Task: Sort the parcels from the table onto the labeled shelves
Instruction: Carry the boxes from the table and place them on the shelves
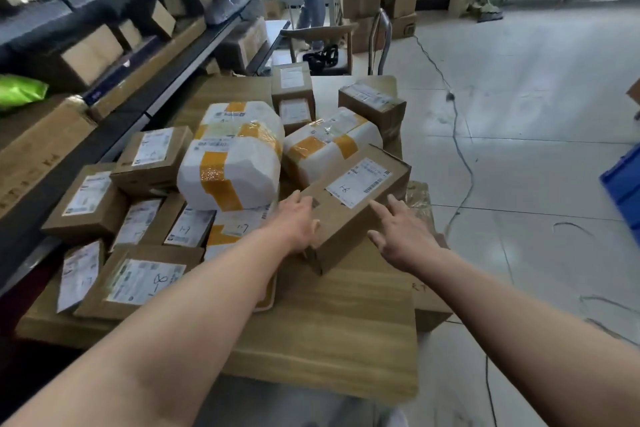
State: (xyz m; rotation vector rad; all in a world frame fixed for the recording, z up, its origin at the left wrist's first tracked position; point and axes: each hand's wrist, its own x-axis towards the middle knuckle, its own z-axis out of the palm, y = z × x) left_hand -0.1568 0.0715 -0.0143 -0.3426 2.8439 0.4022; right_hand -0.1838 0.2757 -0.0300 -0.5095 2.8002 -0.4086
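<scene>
The long cardboard box (349, 215) points near-left to far-right. The left hand (294, 224) touches its near end with straight fingers. The right hand (403, 236) is open beside it.

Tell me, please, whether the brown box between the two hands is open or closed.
Closed: the brown box shows flat, shut faces, with a white label on top.

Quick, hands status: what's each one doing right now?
Left hand: open, fingers straight, flat against the left end of the cardboard box.
Right hand: open, fingers spread, at the box's right side, holding nothing.
</scene>
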